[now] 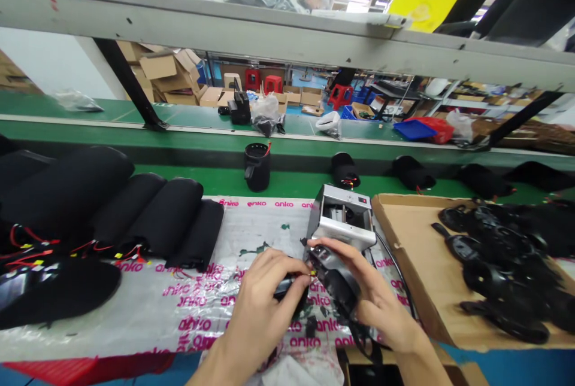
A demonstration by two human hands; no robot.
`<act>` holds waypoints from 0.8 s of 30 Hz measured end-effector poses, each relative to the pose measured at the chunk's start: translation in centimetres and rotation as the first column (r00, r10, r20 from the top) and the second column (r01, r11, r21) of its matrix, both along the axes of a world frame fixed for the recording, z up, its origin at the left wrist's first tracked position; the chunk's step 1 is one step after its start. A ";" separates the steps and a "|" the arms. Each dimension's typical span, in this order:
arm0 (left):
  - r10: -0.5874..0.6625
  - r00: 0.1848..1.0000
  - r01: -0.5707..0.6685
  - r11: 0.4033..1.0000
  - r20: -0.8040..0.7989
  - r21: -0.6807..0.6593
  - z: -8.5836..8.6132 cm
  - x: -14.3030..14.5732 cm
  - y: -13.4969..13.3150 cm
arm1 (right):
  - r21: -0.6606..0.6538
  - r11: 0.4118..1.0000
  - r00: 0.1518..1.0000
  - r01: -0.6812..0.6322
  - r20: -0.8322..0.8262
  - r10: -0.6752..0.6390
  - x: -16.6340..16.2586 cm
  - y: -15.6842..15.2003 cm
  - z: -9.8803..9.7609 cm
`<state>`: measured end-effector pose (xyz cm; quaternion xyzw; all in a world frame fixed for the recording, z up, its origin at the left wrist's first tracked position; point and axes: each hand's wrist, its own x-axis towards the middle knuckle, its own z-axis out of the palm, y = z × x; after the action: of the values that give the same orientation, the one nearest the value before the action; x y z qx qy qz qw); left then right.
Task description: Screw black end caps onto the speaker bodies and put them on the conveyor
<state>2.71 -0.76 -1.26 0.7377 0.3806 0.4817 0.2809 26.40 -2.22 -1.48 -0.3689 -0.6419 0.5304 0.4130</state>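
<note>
My left hand (263, 299) is closed around a small black part (287, 286) with red and yellow wires at its tip, low in the middle of the view. My right hand (366, 290) pinches another black piece (335, 287) right beside it, its fingertips meeting the wires. Both hands work just in front of a small grey metal machine (344, 218) standing on a sheet printed with pink "anko" lettering (197, 302).
Black fabric-covered cylinders with red wires (148, 218) lie in a row at left. A cardboard tray (422, 272) of black plastic parts sits at right. More black cylinders (257, 166) stand on the green conveyor belt beyond. A grey shelf beam (269, 33) crosses overhead.
</note>
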 end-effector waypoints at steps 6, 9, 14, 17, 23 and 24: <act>-0.088 0.994 0.086 0.996 -0.063 -0.025 0.0 -0.4 0.1 | -0.127 0.991 0.961 0.045 -0.266 -0.078 -0.7 0.5 -3.3; -0.077 0.996 0.078 0.997 -0.042 0.023 -0.3 -0.4 0.2 | -0.123 0.992 0.970 0.007 -0.241 -0.036 -0.6 0.8 -3.0; -0.060 0.997 0.057 0.996 0.050 0.065 -0.6 0.0 0.2 | -0.064 0.998 0.979 0.006 -0.203 -0.019 -0.9 0.7 -1.9; -0.007 0.996 0.001 0.998 0.093 0.070 -0.7 0.3 0.2 | -0.005 0.996 0.988 0.090 -0.125 -0.090 -1.5 -0.1 -1.2; -0.004 1.000 0.001 0.993 0.023 0.118 -0.4 0.5 0.1 | 0.038 0.983 0.983 0.181 -0.039 -0.180 -2.6 -1.2 -1.0; -0.018 1.000 0.017 0.991 0.003 0.131 -0.3 0.3 0.1 | 0.018 0.984 0.983 0.179 -0.056 -0.178 -2.7 -1.1 -1.2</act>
<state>3.06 -0.67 -1.58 0.7569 0.3411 0.5046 0.2371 23.72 -3.28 -2.67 -0.4057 -0.6010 0.4936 0.4802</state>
